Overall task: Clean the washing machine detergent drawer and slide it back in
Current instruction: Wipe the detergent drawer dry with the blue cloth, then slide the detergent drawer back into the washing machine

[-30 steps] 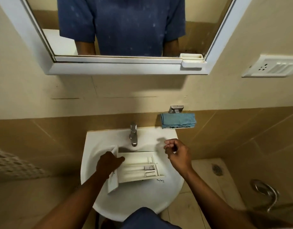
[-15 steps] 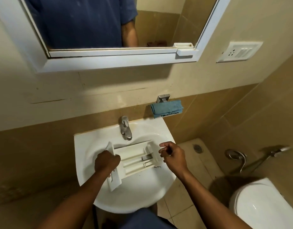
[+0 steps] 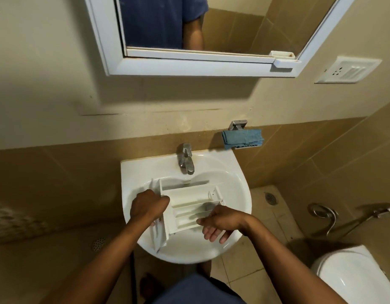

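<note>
A tiled bathroom: a white sink (image 3: 240, 172) under a mirror (image 3: 233, 25), with a toilet (image 3: 354, 275) to the right. In the basin, below the tap (image 3: 186, 159), lies the drawer (image 3: 189, 198). The left hand (image 3: 149, 207) grips its front panel. The right hand (image 3: 222, 220) spreads loose fingers at its near edge. A blue cloth (image 3: 242, 138) hangs behind.
</note>
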Demonstrator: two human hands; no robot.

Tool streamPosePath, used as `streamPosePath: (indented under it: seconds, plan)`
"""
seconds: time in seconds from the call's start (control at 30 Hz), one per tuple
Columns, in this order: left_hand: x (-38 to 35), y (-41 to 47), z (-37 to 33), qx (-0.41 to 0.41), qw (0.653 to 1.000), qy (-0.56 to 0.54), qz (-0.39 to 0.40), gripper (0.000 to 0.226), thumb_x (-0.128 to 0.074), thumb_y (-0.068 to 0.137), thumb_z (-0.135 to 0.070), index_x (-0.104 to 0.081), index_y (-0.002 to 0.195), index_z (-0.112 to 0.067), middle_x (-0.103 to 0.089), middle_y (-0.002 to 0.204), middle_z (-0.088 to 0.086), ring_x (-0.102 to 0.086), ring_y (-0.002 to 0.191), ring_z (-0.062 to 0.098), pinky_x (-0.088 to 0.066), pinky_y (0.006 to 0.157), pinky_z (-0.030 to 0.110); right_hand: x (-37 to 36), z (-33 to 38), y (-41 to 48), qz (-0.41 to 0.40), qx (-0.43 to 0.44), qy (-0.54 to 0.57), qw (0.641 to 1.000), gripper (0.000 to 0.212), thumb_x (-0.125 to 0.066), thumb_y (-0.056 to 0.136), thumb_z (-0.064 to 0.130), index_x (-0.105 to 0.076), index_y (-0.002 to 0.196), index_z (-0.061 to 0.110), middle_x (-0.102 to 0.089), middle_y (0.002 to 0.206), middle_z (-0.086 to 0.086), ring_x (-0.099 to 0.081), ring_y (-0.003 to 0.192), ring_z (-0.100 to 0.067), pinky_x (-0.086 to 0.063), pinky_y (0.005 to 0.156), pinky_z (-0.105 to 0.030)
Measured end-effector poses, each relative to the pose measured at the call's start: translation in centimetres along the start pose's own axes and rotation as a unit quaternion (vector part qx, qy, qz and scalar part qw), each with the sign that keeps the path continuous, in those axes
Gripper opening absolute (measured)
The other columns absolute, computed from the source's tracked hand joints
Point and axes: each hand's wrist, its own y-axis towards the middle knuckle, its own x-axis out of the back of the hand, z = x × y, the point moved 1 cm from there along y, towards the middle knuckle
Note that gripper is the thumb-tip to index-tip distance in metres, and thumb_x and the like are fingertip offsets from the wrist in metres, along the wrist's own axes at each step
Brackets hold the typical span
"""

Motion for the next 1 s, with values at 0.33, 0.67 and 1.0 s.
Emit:
streamPosePath:
  seconds: [0.33, 0.67, 1.0]
  plan:
    - [4.6, -5.5, 4.3, 0.055, 0.992, -0.090, -0.067, 0.030, -0.064, 0.071, -0.029, -0.065, 0.090, -0.005, -0.072, 0.079, 0.015, -0.073, 0.057, 0.031, -0.064, 0.054, 0.044, -0.3, 4.8, -2.1, 0.100, 0.082, -0.095, 0.987, 0.064, -0.060, 0.096, 0.059, -0.074, 0.111, -0.002, -0.079, 0.104, -0.013, -0.076, 0.099, -0.026, -0.062, 0.090, -0.044]
    - [0.5, -17.8, 8.3, 0.182, 0.893, -0.299, -0.283, 0.034, -0.067, 0.068, -0.032, -0.068, 0.085, -0.002, -0.071, 0.076, 0.017, -0.074, 0.060, 0.037, -0.064, 0.062, 0.053, -4.5, 4.8, -1.6, 0.116, 0.257, -0.087, 0.955, 0.031, -0.064, 0.099, 0.041, -0.075, 0.104, 0.012, -0.079, 0.096, -0.003, -0.076, 0.090, -0.022, -0.063, 0.084, -0.045]
    - [-11.9, -33.0, 14.8, 0.252, 0.601, -0.578, -0.491, 0.026, -0.071, 0.082, -0.017, -0.062, 0.103, -0.005, -0.074, 0.096, 0.017, -0.075, 0.084, 0.034, -0.065, 0.068, 0.051, -17.0, -2.6, -7.7, 0.252, 0.263, -0.117, 0.924, 0.045, -0.070, 0.092, 0.052, -0.069, 0.109, 0.010, -0.076, 0.097, -0.012, -0.070, 0.075, -0.018, -0.058, 0.067, -0.037]
